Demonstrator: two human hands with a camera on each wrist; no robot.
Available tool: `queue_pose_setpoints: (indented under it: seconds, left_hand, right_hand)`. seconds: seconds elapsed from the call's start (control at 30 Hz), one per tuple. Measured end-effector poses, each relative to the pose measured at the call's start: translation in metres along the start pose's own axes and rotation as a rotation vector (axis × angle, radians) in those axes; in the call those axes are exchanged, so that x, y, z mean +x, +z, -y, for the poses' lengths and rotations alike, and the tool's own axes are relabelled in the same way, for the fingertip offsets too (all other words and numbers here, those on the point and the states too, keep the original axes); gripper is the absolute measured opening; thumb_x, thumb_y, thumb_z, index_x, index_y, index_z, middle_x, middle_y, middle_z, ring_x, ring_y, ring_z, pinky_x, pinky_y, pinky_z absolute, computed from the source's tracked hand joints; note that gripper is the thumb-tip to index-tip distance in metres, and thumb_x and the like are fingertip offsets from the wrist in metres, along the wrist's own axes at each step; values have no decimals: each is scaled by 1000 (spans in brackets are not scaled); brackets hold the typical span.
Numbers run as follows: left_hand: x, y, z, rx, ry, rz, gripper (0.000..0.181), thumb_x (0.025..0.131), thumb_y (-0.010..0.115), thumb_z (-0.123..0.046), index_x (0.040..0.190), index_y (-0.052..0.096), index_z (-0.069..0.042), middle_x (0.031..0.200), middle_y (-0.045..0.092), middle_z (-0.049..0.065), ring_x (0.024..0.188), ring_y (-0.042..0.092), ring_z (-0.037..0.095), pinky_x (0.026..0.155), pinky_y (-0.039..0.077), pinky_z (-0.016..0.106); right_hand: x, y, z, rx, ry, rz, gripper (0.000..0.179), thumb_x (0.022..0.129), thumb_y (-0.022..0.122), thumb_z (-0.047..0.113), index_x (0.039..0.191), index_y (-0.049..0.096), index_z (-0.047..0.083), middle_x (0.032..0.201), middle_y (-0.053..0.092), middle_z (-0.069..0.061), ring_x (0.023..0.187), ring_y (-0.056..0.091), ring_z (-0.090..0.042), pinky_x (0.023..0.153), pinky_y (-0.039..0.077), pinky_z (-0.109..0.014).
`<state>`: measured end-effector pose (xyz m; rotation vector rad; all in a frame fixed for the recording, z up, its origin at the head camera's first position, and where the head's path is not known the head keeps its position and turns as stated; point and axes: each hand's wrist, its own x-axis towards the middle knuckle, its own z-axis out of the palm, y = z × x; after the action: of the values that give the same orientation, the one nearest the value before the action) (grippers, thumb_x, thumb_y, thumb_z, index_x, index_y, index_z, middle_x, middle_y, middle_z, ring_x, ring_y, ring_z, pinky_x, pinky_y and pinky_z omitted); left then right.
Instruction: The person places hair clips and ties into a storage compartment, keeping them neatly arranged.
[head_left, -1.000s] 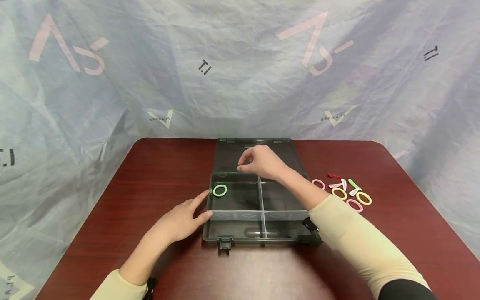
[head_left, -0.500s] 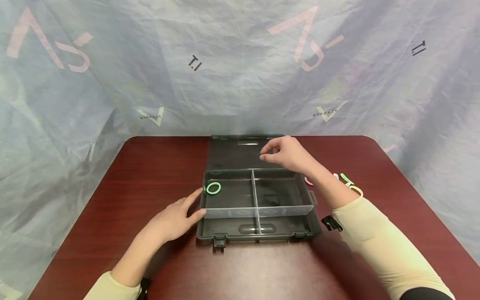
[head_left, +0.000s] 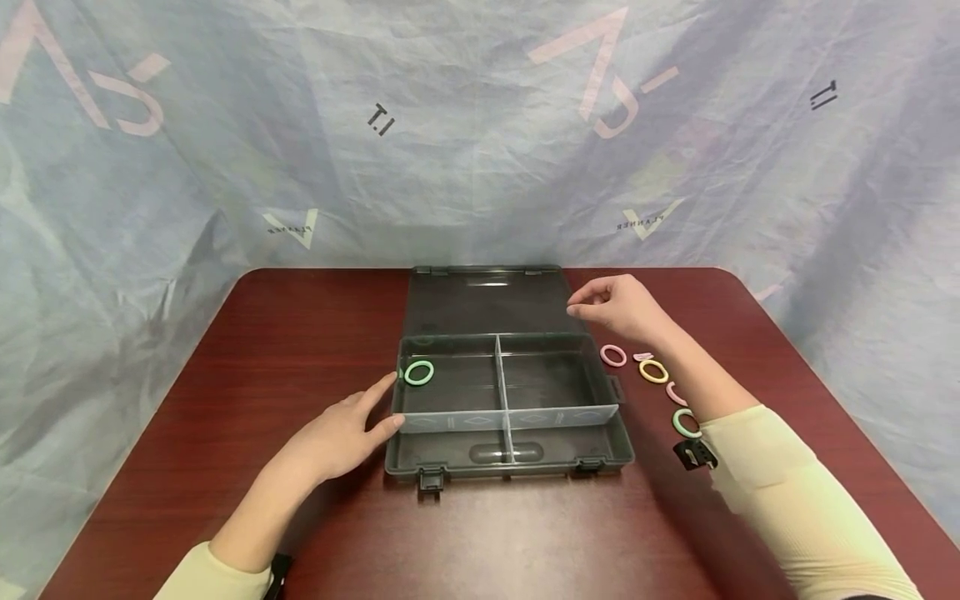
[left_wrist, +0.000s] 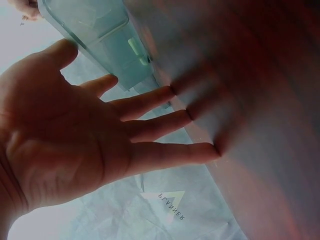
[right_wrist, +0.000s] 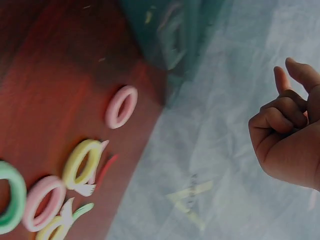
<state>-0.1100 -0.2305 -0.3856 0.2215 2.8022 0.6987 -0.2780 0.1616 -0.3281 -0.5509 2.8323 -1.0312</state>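
So your left hand (head_left: pixel 330 437) had its fingers straight and released, tips against the side of the box (head_left: pixel 510 472), green ring (head_left: pixel 418 383) inside just past them. Your right hand (head_left: pixel 630 310) hung by the open lid (head_left: pixel 487 302) with fingers curled, but honestly I couldn't tell if they pinched anything tiny. The pink ring (head_left: pixel 613 366) and yellow ring (head_left: pixel 654 382) lay on the bench (head_left: pixel 315 312) below those fingers. Imo the yellow ring was crowded against a pink clip (head_left: pixel 642 357), so a sloppy grab could've dragged both; too much left-hand push could've skidded the box.
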Motion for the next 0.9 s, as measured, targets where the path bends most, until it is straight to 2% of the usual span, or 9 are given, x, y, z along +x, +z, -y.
queue_pose_setpoints:
  seconds: [0.1, 0.3, 0.4, 0.53, 0.67, 0.9]
  left_hand:
    - [1, 0, 0, 1, 4, -5, 73, 103, 49, -55, 163, 24, -19, 151, 42, 28, 136, 43, 49, 106, 36, 65]
    - [0, 0, 0, 2, 2, -9, 73, 103, 49, -55, 162, 25, -19, 151, 43, 28, 136, 44, 49, 106, 36, 65]
    - [0, 0, 0, 1, -3, -6, 73, 103, 49, -55, 163, 24, -20, 151, 43, 27, 136, 44, 49, 106, 36, 65]
    - [0, -1, 0, 4, -7, -2, 73, 103, 49, -55, 163, 24, -21, 152, 43, 27, 136, 43, 48, 106, 36, 65]
    - [0, -1, -1, 8, -5, -5, 73, 103, 49, -54, 162, 25, -20, 151, 43, 27, 136, 43, 49, 106, 36, 65]
    - [-1, -1, -1, 1, -6, -5, 73, 103, 49, -55, 162, 25, -20, 151, 43, 27, 136, 43, 49, 106, 36, 65]
  right_hand:
    - [-2, -1, -13, 11, 31, 1, 20, 94, 74, 27, 102, 78, 9, 74, 59, -8, 68, 46, -20, 63, 41, -35]
    - [-3, -1, -38, 42, 119, 19, 27, 96, 71, 28, 108, 76, 5, 100, 70, -15, 90, 57, -25, 77, 46, -38]
    - [-4, -1, -51, 44, 166, 42, 27, 97, 69, 26, 111, 75, 3, 114, 69, -17, 106, 60, -31, 86, 47, -45]
    - [-6, 1, -67, 27, 204, 63, 26, 98, 68, 23, 111, 75, 1, 119, 68, -20, 117, 58, -37, 93, 47, -50]
    - [-6, 3, -80, 9, 215, 58, 24, 97, 68, 20, 108, 75, 0, 118, 68, -21, 114, 59, -37, 88, 48, -46]
    - [-8, 7, -92, 4, 233, 80, 23, 96, 69, 17, 107, 75, -2, 110, 70, -20, 97, 63, -31, 73, 51, -35]
